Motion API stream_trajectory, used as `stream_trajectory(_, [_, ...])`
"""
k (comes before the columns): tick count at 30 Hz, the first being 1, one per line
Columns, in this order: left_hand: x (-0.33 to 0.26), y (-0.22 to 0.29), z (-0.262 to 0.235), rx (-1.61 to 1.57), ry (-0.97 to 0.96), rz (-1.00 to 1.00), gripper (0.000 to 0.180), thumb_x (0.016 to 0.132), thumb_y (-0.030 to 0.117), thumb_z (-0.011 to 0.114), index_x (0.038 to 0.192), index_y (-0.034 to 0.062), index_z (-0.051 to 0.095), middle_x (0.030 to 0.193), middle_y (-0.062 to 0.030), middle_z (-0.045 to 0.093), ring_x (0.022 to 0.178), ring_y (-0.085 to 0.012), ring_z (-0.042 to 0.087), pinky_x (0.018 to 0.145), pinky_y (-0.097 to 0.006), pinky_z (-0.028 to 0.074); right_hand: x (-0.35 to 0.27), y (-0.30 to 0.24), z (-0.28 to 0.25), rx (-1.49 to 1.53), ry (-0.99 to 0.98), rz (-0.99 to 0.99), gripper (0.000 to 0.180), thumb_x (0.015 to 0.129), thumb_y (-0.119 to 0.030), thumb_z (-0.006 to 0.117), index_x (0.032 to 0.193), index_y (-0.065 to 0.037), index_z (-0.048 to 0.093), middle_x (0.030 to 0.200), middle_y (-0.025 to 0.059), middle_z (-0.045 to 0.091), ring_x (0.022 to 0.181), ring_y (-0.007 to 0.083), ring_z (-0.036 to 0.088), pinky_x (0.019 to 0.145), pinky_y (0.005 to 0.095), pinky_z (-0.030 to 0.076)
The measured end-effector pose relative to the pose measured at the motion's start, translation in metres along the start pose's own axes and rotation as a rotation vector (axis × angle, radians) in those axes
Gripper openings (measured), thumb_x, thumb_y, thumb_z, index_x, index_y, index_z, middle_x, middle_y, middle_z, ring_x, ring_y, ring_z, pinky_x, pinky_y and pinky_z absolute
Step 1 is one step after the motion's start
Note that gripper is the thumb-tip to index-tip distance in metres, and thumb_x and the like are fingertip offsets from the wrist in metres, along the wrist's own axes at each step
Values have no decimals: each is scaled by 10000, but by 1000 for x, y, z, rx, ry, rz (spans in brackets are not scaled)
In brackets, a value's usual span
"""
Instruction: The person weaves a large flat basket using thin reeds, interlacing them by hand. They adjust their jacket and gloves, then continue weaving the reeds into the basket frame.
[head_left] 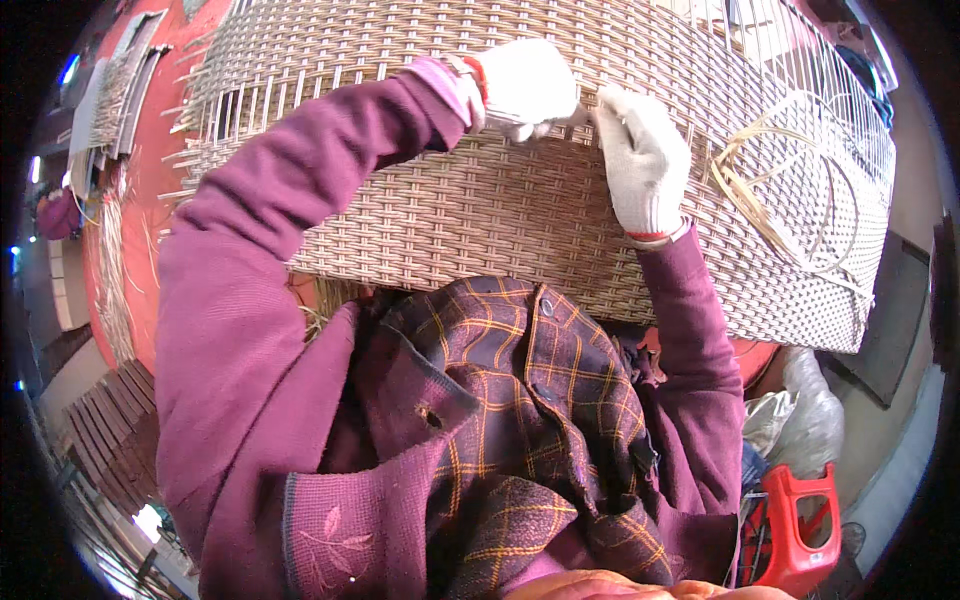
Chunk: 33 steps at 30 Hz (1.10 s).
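Note:
A large woven wicker panel in tan and brown lies in front of me, with bare parallel strands showing at its far right and left. White knitted gloves with red-edged cuffs cover both hands. My left hand is curled over the weave, its fingers closed and turned down toward the panel. Just to the right, my right hand has its fingers pressed together, tips near the left hand. Whatever lies between either hand's fingertips is hidden or too small to make out. A loose coil of pale wicker strips rests on the panel's right part.
A red surface with bundles of thin strips extends at the left. Brown slats lie lower left. At the lower right stand a red plastic stool and a clear plastic bag. Another person's purple sleeve shows far left.

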<state>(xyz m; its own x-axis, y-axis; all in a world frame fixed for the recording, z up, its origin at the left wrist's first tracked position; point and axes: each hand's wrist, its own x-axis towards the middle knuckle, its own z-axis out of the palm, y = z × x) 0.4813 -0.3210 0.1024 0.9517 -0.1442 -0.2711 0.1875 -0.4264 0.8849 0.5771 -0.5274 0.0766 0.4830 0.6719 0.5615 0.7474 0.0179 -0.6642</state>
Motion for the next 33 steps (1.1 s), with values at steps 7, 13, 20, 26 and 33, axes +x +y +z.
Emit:
stream_trajectory(7, [-77, 7, -14, -16, 355, 158, 334, 1044, 341, 679, 1119, 32, 780, 777, -55, 725, 525, -81, 622, 414, -232, 430, 21, -24, 15, 322, -263, 213, 168, 994, -121, 728, 1130, -43, 788, 930, 121, 772, 859, 205, 737, 788, 323, 577])
stream_trajectory(13, [-82, 7, 10, -505, 270, -490, 385, 1056, 369, 642, 1249, 54, 750, 775, -73, 747, 506, -79, 602, 425, -241, 430, 15, -31, 9, 52, -248, 326, 152, 968, -188, 723, 916, -47, 747, 839, 114, 721, 750, 240, 700, 702, 339, 544])
stream_trajectory(20, [-67, -19, 17, -419, 353, -254, 325, 1070, 339, 605, 1101, 51, 752, 765, -50, 732, 513, -71, 552, 438, -247, 403, 17, -8, 30, -210, -388, -10, 200, 963, -189, 682, 823, -53, 640, 741, 157, 620, 686, 352, 649, 643, 427, 499])
stream_trajectory(26, [-45, -23, 1, -376, 172, -366, 420, 1060, 408, 599, 865, 67, 749, 732, -48, 713, 522, -88, 568, 437, -259, 419, 12, -12, 42, -248, -381, 40, 200, 1003, -219, 694, 879, -62, 699, 817, 153, 665, 746, 333, 674, 685, 403, 518])
stream_trajectory(33, [-75, -22, -11, -398, 290, -57, 303, 1041, 327, 645, 1071, 51, 766, 792, -17, 717, 563, -76, 605, 418, -203, 438, 20, -34, 32, -46, -166, 40, 213, 951, -169, 761, 1148, -88, 777, 1000, 129, 767, 893, 284, 755, 827, 361, 593])
